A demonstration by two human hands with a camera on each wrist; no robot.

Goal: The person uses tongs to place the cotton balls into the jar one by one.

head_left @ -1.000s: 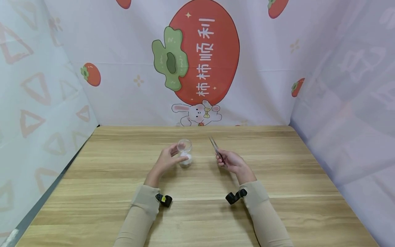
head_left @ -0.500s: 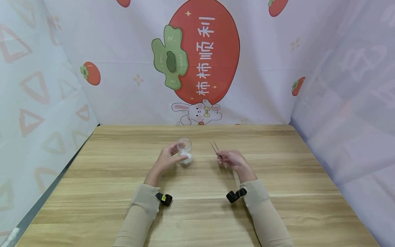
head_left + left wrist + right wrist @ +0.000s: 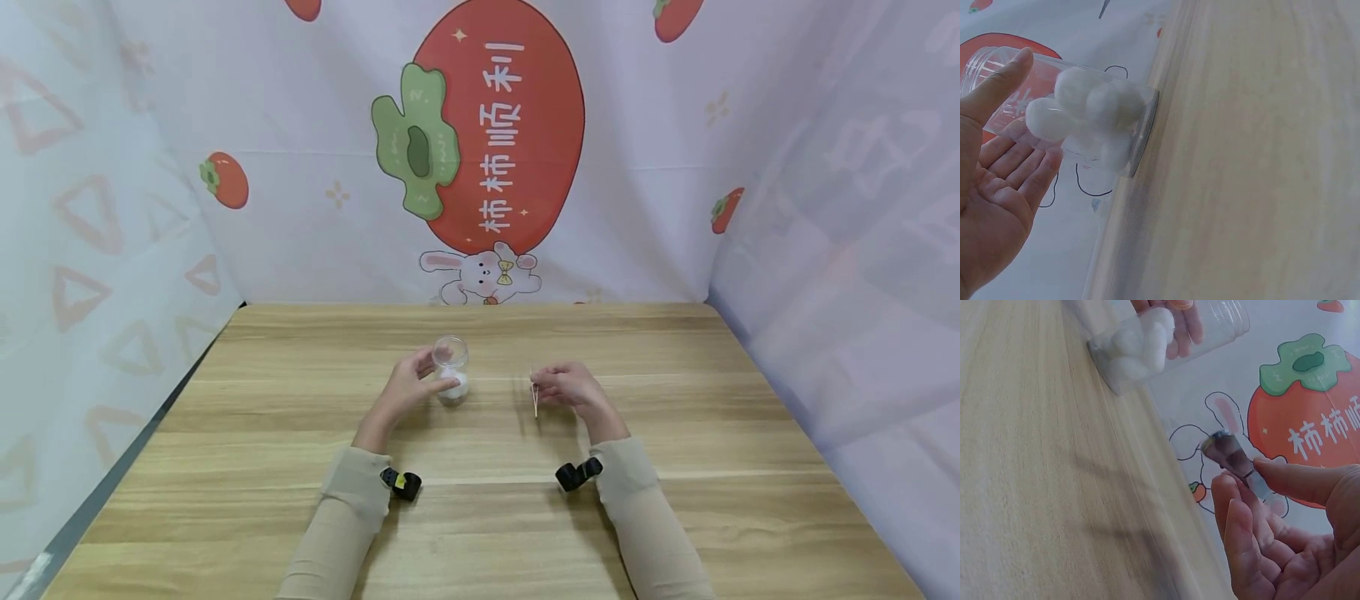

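Note:
A clear jar stands upright on the table with its mouth uncovered. White cotton balls fill its lower part; several show through the wall. My left hand holds the jar from the left, thumb on the near side and fingers behind. To the right and apart from the jar, my right hand pinches a pair of metal tweezers between thumb and fingers, above the table. In the right wrist view the tweezers look blurred and foreshortened, and where their tips point is hard to tell.
The wooden table reaches back to a white cloth backdrop printed with persimmons and a rabbit. Cloth walls also rise on the left and right. A small black camera sits on each wrist.
The tweezers have swung round in my right hand: their arms pointed away to the far left before, and now a narrow end points toward me. My left hand and the jar have stayed put.

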